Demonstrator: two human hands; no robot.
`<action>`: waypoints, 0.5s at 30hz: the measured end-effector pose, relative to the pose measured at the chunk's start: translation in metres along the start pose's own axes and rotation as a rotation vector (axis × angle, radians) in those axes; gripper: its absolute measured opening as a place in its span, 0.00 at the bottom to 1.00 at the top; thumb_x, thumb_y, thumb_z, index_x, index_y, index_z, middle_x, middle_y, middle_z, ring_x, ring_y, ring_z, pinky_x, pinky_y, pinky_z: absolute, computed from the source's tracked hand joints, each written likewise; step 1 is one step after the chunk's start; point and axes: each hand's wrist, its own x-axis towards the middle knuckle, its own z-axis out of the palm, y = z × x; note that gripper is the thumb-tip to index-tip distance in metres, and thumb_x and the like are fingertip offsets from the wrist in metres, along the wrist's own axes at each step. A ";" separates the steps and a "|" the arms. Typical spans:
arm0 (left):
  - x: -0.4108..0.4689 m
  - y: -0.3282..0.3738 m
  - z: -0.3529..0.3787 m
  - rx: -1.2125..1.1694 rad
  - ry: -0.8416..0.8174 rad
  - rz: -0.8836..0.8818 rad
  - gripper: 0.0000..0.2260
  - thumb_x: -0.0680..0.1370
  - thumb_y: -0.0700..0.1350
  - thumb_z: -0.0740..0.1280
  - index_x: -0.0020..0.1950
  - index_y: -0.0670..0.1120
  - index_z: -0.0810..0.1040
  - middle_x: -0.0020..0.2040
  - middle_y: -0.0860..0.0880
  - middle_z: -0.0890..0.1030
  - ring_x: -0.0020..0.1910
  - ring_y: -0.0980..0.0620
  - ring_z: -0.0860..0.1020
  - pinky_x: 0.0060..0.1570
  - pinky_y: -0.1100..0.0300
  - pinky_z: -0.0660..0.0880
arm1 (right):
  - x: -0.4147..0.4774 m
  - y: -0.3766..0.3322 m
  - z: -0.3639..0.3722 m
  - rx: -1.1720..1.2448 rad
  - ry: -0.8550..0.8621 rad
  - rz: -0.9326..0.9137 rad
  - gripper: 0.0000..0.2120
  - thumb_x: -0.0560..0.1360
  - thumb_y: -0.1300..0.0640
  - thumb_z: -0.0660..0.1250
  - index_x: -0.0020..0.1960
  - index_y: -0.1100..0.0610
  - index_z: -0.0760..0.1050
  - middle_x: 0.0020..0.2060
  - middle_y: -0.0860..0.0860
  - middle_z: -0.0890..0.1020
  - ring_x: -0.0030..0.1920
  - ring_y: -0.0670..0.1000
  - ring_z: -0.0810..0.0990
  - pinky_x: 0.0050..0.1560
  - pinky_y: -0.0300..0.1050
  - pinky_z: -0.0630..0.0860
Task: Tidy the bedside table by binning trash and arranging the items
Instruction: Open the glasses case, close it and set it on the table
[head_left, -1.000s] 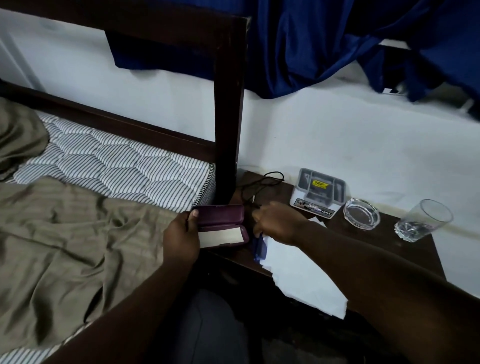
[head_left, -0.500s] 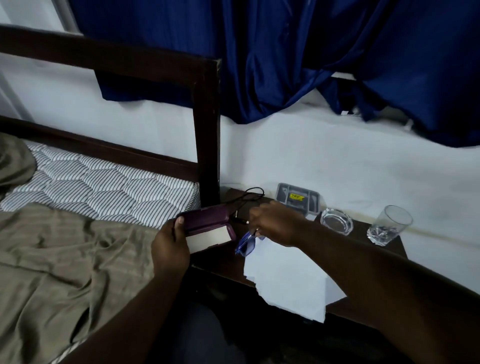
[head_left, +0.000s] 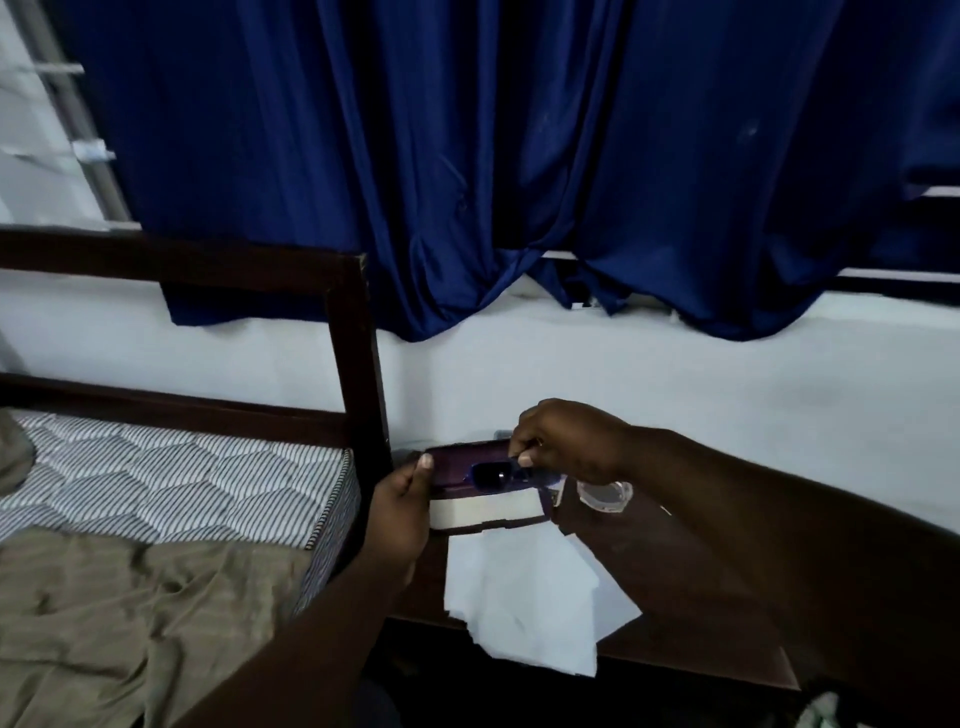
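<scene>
On my feed the open purple glasses case (head_left: 457, 465) is the fixed mark, so I place everything from it. The left hand (head_left: 400, 512) grips the case's left end, fingers wrapped underneath and the thumb pressed on the rim of the raised lid. I cannot tell whether the case rests on the dark wooden bedside table (head_left: 675, 597) or is held just above its back left corner. The right hand (head_left: 566, 441) sits at the case's right end, finger and thumb pinched on the blue-framed glasses (head_left: 491, 475). They lie in the mouth of the case against the lid, one dark lens facing me, above the pale lining of the lower half. Just right of the case, below the right wrist, I see a clear glass ashtray (head_left: 605, 493) on the table. Between it and the case shows a pale box corner (head_left: 557, 488), with any print on it hidden. In front of the case lie white paper sheets (head_left: 519, 597), touching its lower edge and overhanging the table's front edge; I can read no writing on them. Left of the case stands the dark bed post (head_left: 358, 364), then the striped mattress (head_left: 182, 478) and an olive sheet (head_left: 130, 613). Above it hangs a blue curtain (head_left: 467, 156).
</scene>
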 end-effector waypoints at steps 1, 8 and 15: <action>-0.001 0.009 0.010 -0.018 -0.029 -0.001 0.16 0.86 0.49 0.61 0.52 0.44 0.87 0.52 0.44 0.89 0.55 0.47 0.86 0.58 0.52 0.80 | -0.007 -0.001 -0.008 0.022 0.000 0.015 0.06 0.78 0.58 0.70 0.52 0.51 0.84 0.40 0.38 0.79 0.48 0.44 0.79 0.47 0.38 0.72; -0.011 0.062 0.061 -0.043 -0.126 -0.102 0.20 0.85 0.56 0.62 0.49 0.45 0.88 0.46 0.39 0.88 0.41 0.45 0.86 0.40 0.55 0.80 | -0.059 -0.015 -0.052 0.068 0.020 0.070 0.06 0.80 0.57 0.68 0.53 0.53 0.84 0.50 0.48 0.86 0.51 0.48 0.83 0.55 0.46 0.78; -0.025 0.093 0.084 -0.073 -0.146 -0.064 0.20 0.85 0.54 0.61 0.49 0.43 0.86 0.46 0.39 0.88 0.47 0.37 0.86 0.52 0.43 0.82 | -0.092 -0.021 -0.067 0.053 0.031 0.101 0.07 0.80 0.57 0.69 0.55 0.55 0.84 0.50 0.49 0.87 0.51 0.50 0.84 0.54 0.46 0.79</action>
